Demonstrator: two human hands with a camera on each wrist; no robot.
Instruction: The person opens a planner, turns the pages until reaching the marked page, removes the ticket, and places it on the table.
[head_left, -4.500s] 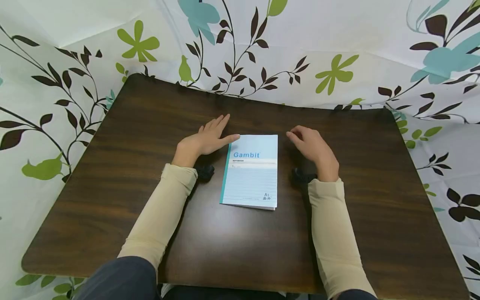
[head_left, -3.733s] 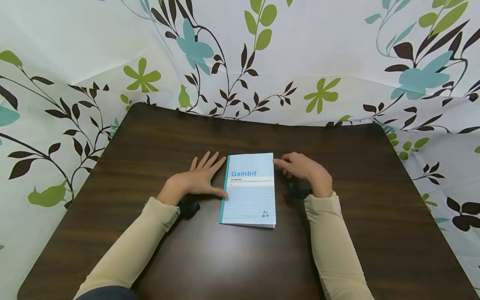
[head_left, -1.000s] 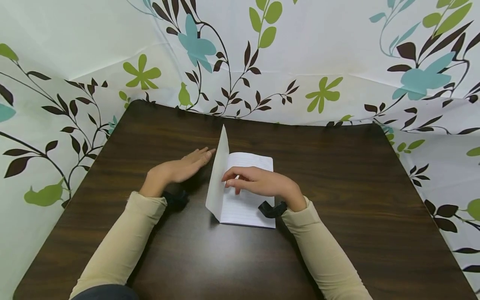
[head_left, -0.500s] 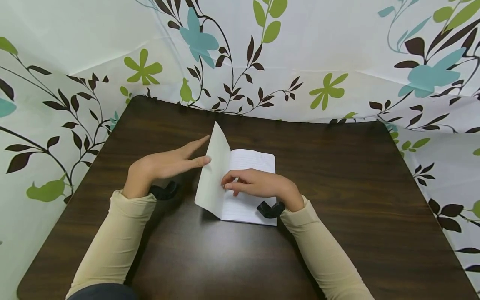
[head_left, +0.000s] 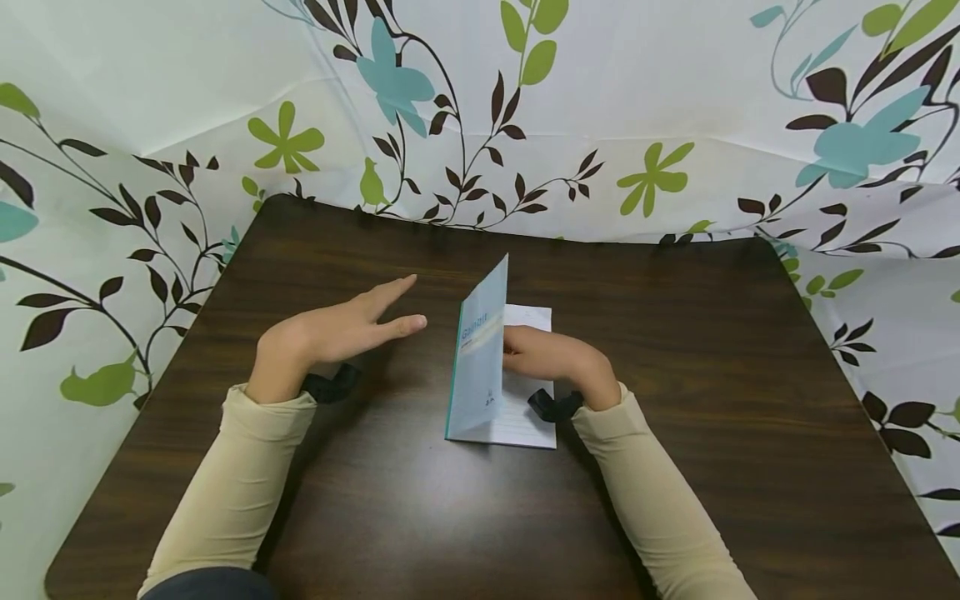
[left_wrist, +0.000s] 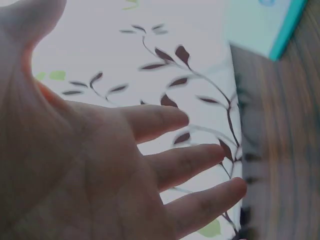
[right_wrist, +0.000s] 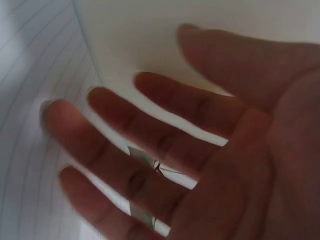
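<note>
A thin pale-blue notebook (head_left: 478,354) with a teal spine lies on the table, its front cover standing raised and leaning to the right over the lined page (head_left: 525,425). Between cover and page sits my right hand (head_left: 558,358), fingertips hidden behind the cover in the head view. In the right wrist view its fingers (right_wrist: 125,125) are spread and nearly straight, gripping nothing, with ruled paper beside them. My left hand (head_left: 337,333) hovers left of the notebook, apart from it, fingers extended and thumb spread. The left wrist view shows that empty palm (left_wrist: 90,170).
The dark wooden table (head_left: 675,375) spreads around the notebook on all sides. Behind and beside it hangs a white curtain (head_left: 585,75) printed with leaves and flowers. A black wrist-worn device (head_left: 555,406) sits at my right wrist, another (head_left: 332,383) at my left.
The closed notebook's cover was lifted and tilted left, the left thumb touching it half a second ago. Now it has swung back rightward, away from the left hand. The right hand stays over the page.
</note>
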